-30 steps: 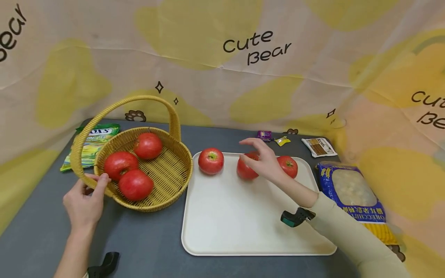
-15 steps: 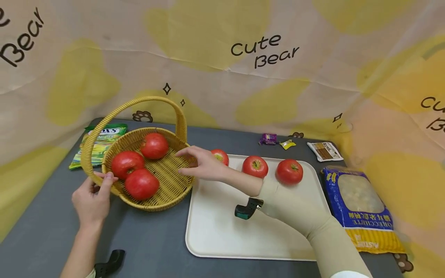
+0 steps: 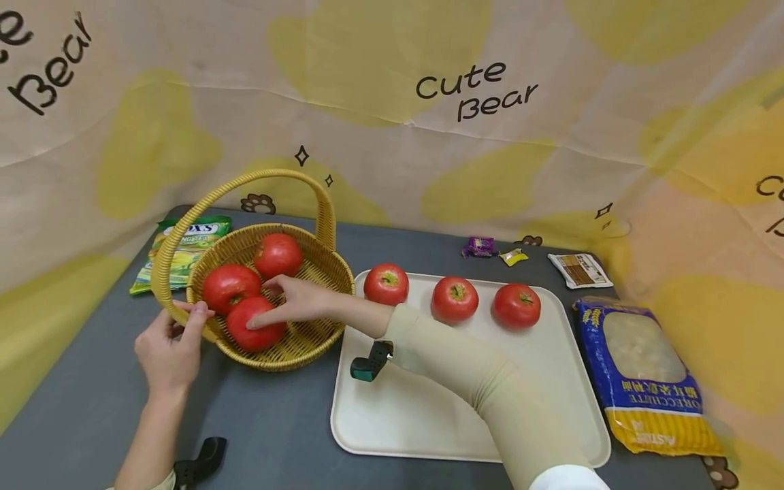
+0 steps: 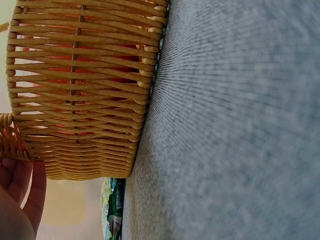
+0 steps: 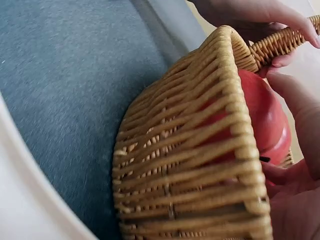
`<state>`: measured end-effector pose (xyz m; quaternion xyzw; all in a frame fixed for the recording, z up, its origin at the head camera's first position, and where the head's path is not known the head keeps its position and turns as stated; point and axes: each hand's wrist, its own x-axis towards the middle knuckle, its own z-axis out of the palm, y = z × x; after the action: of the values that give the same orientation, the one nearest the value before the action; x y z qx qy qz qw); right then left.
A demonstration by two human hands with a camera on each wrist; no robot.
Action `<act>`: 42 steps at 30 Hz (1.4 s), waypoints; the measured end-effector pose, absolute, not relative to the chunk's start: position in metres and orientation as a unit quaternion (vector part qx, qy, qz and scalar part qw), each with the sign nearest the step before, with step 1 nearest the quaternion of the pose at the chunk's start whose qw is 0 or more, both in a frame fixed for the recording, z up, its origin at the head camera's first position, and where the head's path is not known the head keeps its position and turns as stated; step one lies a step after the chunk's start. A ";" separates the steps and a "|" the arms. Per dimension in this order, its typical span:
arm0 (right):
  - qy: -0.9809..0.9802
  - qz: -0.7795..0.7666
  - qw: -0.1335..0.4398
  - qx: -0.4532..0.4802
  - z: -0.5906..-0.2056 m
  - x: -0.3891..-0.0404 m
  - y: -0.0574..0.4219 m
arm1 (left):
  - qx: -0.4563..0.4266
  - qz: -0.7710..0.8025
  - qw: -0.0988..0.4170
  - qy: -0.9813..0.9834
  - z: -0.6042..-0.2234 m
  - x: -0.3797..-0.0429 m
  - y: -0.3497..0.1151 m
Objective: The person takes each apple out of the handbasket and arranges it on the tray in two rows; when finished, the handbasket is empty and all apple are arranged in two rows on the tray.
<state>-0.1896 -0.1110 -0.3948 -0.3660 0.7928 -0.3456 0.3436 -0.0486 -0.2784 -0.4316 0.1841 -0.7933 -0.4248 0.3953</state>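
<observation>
A yellow wicker basket [image 3: 324,340] with a tall arched handle [image 3: 245,178] stands on the left, holding three red apples. My left hand [image 3: 173,347] pinches the lower end of the handle at the basket's near-left side, and the left wrist view shows those fingertips against the weave. My right hand [image 3: 300,303] reaches over the basket's right rim and grips the nearest apple [image 3: 248,335], thumb on its near side and fingers behind it. Beside it rest another apple [image 3: 228,286] and, farther back, a third apple [image 3: 278,256]. The fingertips on the far side are partly hidden.
A white tray [image 3: 429,415] right of the basket carries three apples in a row along its back. A green candy bag [image 3: 199,238] lies behind the basket. Farther right are wrapped sweets [image 3: 480,246], a small packet [image 3: 578,270] and a blue pasta bag [image 3: 649,381].
My right hand has swung left from above the tray into the basket and taken hold of the nearest apple. My left hand stays on the handle. The head view has shifted slightly.
</observation>
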 end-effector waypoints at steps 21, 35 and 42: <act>0.818 -0.359 0.271 -0.358 -0.389 -0.178 -0.088 | 0.181 -0.416 0.394 -0.799 -0.433 -0.050 -0.275; 0.809 -0.461 0.199 -0.306 -0.359 -0.166 0.006 | 0.191 -0.417 0.411 -0.788 -0.434 -0.051 -0.276; 0.824 -0.427 0.135 -0.347 -0.377 -0.145 0.055 | 0.192 -0.420 0.420 -0.781 -0.435 -0.051 -0.276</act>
<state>-0.1449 0.0549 -0.3770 -0.3469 0.8239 -0.4273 0.1352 -0.0515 -0.2761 -0.4355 0.1922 -0.7813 -0.4200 0.4198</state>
